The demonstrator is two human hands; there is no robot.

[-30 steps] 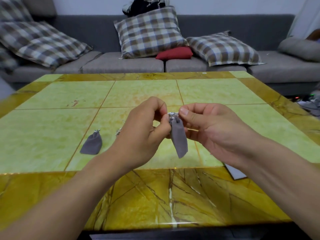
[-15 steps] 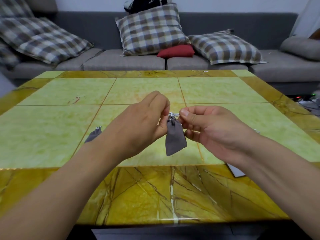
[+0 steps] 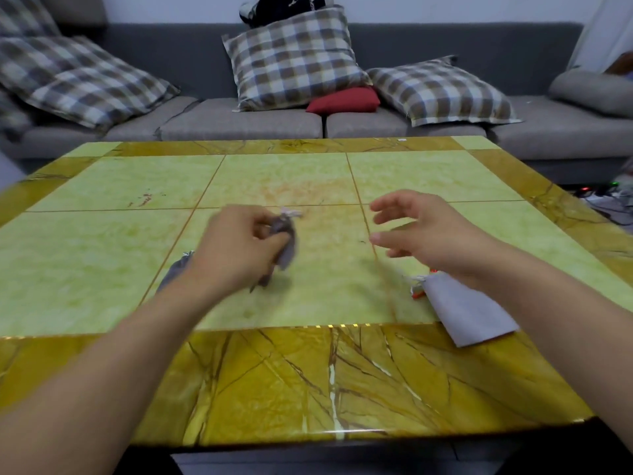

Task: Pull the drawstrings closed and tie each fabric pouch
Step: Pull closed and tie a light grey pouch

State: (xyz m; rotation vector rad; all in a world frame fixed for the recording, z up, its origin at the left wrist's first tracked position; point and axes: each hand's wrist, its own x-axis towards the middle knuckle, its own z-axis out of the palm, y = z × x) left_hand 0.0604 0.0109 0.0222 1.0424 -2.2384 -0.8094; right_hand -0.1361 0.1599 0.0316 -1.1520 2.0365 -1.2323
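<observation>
No readable text, labels or numbers anywhere.

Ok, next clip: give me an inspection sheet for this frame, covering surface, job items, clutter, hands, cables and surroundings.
Surface: green-tiled table with a yellow marbled border; a few small reddish marks on a far-left tile.
Job's things: small grey pouch in the left hand, blurred, cords gathered at its top; second grey pouch on the table, partly hidden by the left forearm; larger light grey pouch lying flat under the right wrist.
Clutter: small orange item at the larger pouch's mouth, unclear.
Hands: left hand closed on the small pouch; right hand open, empty.
Cables: cables on the floor at far right.
Surroundings: grey sofa with plaid cushions and a red cushion.
</observation>
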